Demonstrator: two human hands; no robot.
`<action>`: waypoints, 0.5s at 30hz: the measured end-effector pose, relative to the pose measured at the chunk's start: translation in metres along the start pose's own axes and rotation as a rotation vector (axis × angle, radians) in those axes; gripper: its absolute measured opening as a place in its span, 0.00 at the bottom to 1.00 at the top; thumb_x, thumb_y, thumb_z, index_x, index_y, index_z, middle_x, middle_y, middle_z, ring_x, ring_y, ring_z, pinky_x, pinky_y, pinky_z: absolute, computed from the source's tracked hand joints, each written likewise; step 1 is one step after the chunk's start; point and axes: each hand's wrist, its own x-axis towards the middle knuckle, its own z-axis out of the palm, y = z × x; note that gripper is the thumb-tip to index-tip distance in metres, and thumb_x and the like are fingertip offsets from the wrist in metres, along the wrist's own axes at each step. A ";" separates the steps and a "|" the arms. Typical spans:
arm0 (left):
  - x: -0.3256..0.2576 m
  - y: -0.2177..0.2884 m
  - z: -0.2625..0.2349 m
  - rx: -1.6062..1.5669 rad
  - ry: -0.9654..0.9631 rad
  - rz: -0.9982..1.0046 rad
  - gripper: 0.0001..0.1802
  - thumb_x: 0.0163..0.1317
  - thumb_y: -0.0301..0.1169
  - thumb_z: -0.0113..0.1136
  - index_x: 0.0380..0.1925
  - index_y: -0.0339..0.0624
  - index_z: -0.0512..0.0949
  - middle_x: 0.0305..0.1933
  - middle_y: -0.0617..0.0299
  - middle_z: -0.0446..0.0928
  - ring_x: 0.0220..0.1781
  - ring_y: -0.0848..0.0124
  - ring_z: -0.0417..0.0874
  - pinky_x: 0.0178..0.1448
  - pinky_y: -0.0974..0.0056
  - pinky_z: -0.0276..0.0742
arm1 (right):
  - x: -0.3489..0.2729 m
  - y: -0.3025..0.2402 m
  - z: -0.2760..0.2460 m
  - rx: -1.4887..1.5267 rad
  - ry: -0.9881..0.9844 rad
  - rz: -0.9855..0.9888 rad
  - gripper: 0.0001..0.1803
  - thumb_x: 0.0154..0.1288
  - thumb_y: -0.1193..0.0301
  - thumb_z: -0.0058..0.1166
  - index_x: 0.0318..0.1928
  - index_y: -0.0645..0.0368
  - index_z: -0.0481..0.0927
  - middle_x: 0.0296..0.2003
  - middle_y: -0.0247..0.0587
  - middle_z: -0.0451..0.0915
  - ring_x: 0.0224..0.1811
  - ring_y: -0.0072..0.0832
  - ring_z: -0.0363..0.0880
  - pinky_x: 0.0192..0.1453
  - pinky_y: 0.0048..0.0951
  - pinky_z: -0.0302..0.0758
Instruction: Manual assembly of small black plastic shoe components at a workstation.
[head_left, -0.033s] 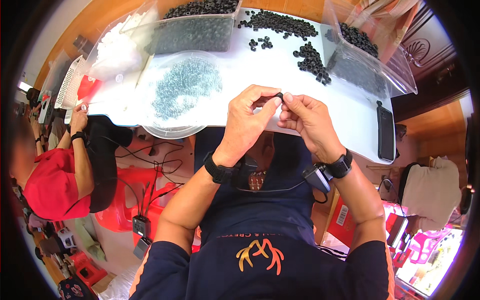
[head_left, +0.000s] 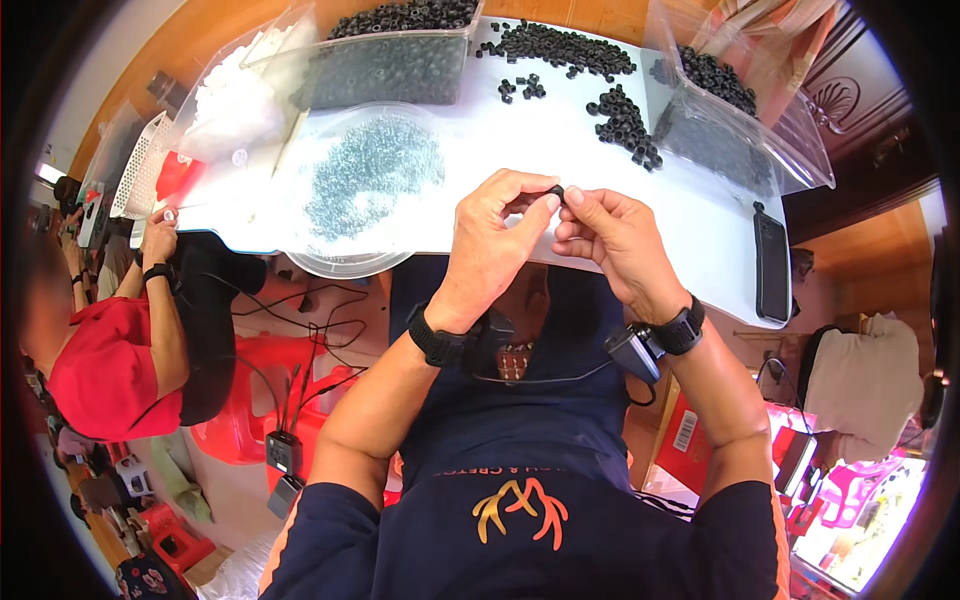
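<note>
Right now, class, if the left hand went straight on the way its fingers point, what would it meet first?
The left hand would probably meet the right hand first, at its thumb beside the small black piece; exact depth is unclear.

white table (head_left: 700,230) | red plastic stool (head_left: 225,430) | pale floor (head_left: 232,485) | dark carved wood (head_left: 850,100), right

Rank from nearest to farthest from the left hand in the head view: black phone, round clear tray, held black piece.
1. Held black piece: touching the left hand.
2. Round clear tray: on the hand's left.
3. Black phone: far right, near the white table's right edge.
</note>
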 end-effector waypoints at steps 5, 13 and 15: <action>-0.003 0.005 -0.007 0.202 0.022 0.035 0.09 0.62 0.20 0.62 0.43 0.35 0.82 0.41 0.60 0.82 0.43 0.75 0.82 0.48 0.70 0.78 | 0.003 -0.005 0.000 -0.249 -0.106 0.015 0.14 0.70 0.69 0.57 0.45 0.70 0.79 0.35 0.45 0.83 0.36 0.27 0.85 0.41 0.27 0.86; -0.006 -0.010 -0.012 0.491 -0.071 0.174 0.11 0.57 0.17 0.63 0.41 0.36 0.84 0.37 0.55 0.82 0.38 0.66 0.85 0.43 0.67 0.80 | 0.026 -0.002 -0.020 -1.014 -0.249 -0.308 0.06 0.65 0.75 0.58 0.39 0.65 0.81 0.33 0.39 0.82 0.33 0.27 0.81 0.35 0.29 0.76; -0.008 -0.019 -0.015 0.541 -0.076 0.210 0.11 0.57 0.17 0.63 0.41 0.36 0.84 0.37 0.55 0.82 0.38 0.64 0.85 0.43 0.66 0.80 | 0.030 -0.002 -0.021 -1.196 -0.302 -0.526 0.05 0.62 0.76 0.59 0.38 0.65 0.81 0.32 0.39 0.81 0.33 0.30 0.80 0.35 0.32 0.74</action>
